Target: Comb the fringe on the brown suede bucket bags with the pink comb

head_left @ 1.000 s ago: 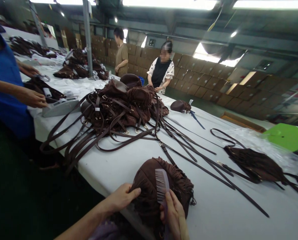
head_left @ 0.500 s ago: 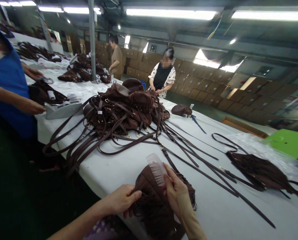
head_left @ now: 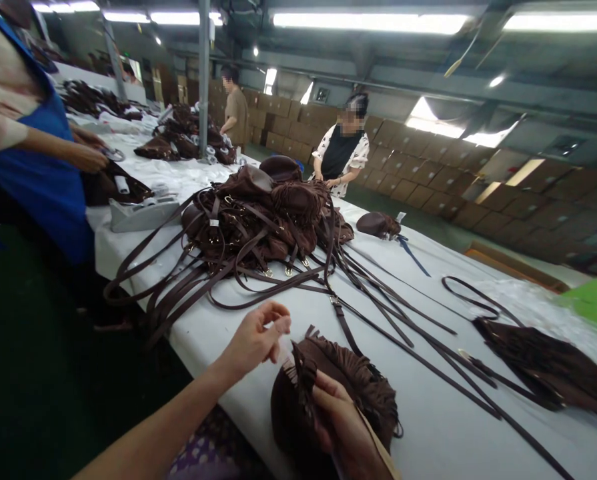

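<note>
Comb [head_left: 289, 371], apparently, mostly hidden by dark fringe [head_left: 306, 375]; green object [head_left: 595, 303] cut off by right edge.

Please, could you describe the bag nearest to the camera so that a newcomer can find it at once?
Start at the long white table and find its big heap of brown bags. At the near edge, below the heap in view, is one dark brown fringed bag. Unlike its neighbours, it has a pale comb showing teeth at its fringe.
</note>
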`<state>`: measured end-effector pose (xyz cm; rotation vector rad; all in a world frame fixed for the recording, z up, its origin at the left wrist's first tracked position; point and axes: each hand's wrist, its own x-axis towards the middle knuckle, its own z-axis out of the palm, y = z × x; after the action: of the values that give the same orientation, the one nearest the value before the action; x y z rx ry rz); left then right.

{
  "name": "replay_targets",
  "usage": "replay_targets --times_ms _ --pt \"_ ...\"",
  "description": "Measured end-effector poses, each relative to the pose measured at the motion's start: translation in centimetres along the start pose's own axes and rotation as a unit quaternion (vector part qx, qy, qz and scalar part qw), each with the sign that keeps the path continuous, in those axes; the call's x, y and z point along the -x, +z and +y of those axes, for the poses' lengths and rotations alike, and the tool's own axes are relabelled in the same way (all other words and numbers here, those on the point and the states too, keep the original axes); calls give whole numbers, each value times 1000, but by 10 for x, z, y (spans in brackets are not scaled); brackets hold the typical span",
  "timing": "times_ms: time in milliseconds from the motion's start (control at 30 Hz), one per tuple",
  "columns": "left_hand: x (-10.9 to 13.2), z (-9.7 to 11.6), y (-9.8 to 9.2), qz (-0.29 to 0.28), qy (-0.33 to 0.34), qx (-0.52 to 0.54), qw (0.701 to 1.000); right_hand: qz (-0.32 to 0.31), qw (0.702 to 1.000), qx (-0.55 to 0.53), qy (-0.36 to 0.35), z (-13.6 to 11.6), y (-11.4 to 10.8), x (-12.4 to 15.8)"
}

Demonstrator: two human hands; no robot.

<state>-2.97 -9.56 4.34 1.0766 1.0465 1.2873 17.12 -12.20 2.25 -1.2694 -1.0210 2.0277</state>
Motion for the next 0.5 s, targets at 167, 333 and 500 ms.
replay_targets --times_ms 167,333,500 --pt "9 -10 1 -26 -41 126 991 12 993 -118 -15 -28 8 22" --pt "17 -33 40 -253 -14 -26 967 56 990 -123 -49 -36 1 23" --pt "-11 -83 69 -97 7 -358 929 120 990 25 -64 4 1 14"
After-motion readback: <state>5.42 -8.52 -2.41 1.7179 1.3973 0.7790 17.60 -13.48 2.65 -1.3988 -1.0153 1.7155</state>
